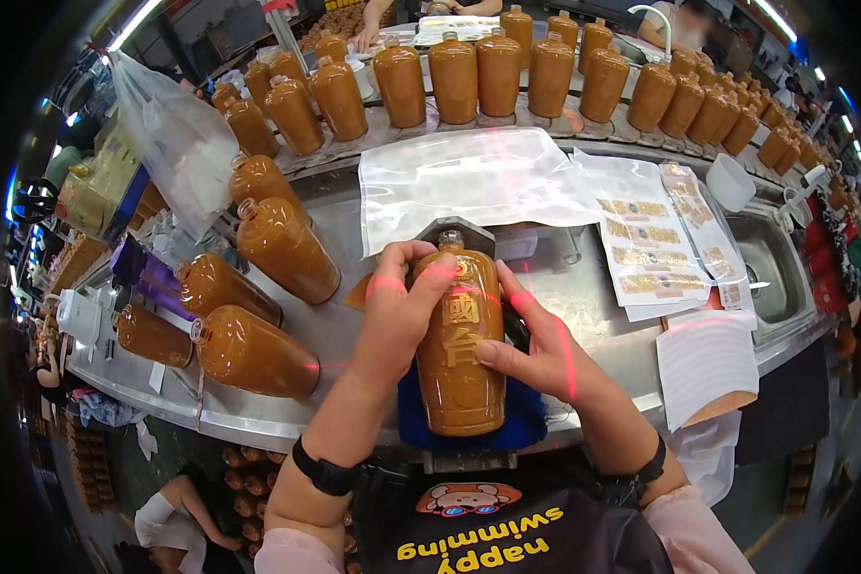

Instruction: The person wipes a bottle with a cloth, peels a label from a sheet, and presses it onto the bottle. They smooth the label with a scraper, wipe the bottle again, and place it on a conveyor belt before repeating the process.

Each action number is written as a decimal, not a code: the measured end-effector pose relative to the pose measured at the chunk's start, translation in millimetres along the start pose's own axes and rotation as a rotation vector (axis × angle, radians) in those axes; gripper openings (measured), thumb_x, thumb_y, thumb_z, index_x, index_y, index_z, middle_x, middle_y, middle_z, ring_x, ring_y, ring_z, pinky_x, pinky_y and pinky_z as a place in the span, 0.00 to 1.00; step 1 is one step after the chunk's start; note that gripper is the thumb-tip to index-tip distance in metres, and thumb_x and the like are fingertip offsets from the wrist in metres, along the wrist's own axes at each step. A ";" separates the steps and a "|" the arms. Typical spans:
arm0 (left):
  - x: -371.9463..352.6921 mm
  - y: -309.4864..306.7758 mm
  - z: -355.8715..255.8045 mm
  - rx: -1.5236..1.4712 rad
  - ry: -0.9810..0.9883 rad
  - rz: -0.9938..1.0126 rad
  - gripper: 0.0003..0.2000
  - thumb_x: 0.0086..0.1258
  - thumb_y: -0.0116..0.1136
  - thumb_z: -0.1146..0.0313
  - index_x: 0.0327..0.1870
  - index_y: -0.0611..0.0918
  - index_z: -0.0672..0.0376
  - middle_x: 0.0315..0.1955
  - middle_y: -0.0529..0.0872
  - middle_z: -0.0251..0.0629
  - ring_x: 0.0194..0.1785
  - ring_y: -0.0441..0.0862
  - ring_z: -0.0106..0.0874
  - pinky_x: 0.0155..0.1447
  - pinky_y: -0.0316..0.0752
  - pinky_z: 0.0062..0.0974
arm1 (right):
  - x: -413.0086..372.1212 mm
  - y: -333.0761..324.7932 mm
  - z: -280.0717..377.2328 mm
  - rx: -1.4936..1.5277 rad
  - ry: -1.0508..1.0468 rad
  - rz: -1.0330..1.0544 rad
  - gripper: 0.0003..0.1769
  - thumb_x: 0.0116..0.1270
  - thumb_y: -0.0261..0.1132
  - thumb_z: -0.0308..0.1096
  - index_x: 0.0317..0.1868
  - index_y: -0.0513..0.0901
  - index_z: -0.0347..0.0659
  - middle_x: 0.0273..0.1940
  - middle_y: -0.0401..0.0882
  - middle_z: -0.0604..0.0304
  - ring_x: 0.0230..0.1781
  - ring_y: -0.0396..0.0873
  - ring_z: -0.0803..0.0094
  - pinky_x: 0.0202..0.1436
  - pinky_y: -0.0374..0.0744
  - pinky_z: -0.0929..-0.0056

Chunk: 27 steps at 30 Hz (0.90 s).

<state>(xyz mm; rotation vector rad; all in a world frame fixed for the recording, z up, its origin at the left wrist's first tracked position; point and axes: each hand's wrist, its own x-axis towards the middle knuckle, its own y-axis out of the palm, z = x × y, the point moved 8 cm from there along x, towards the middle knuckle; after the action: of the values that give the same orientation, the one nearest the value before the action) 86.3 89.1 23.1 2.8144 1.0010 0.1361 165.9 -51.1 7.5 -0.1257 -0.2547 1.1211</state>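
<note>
A glossy brown bottle [460,407] with gold characters on its front lies in front of me on a blue cloth [526,418], its neck pointing away. My left hand [407,306] grips its upper left side, with the thumb near the shoulder. Along the right side, my right hand [536,340] holds it, thumb pressed on the front beside the lower gold character. Red laser lines cross the bottle and both hands. A dark angled holder [478,236] shows behind the neck.
Several brown bottles [258,354] stand on the metal table to my left. A curved row of bottles [452,81] lines the conveyor behind. Gold label sheets [651,239] and a sink [770,273] are at right. Co-workers' hands [365,38] show at the back.
</note>
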 end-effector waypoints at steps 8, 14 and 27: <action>8.0 -3.2 4.1 0.085 -0.004 -0.025 0.16 0.70 0.62 0.63 0.49 0.75 0.66 0.42 0.78 0.36 0.45 0.75 0.21 0.50 0.73 0.20 | 0.7 -0.4 2.1 -0.008 0.009 -0.002 0.59 0.62 0.72 0.53 0.77 0.47 0.26 0.69 0.65 0.35 0.72 0.65 0.53 0.73 0.65 0.62; 9.3 -4.8 8.8 0.091 0.009 -0.029 0.16 0.72 0.61 0.62 0.49 0.76 0.66 0.42 0.78 0.35 0.46 0.74 0.20 0.50 0.73 0.20 | 0.6 -0.5 2.0 0.001 -0.005 -0.003 0.59 0.62 0.72 0.53 0.77 0.47 0.27 0.69 0.64 0.35 0.72 0.65 0.53 0.73 0.65 0.62; -24.6 7.5 -50.9 0.620 0.712 0.140 0.14 0.75 0.54 0.65 0.56 0.83 0.61 0.49 0.87 0.40 0.63 0.72 0.42 0.66 0.68 0.36 | 0.1 -0.5 1.2 -0.012 -0.020 0.000 0.58 0.62 0.73 0.51 0.77 0.47 0.27 0.70 0.63 0.34 0.73 0.64 0.53 0.73 0.64 0.62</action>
<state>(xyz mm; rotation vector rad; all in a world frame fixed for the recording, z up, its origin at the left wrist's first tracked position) 65.0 73.4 73.6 3.4885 1.1019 1.0813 166.0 -51.3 8.8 -0.1248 -0.2792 1.1211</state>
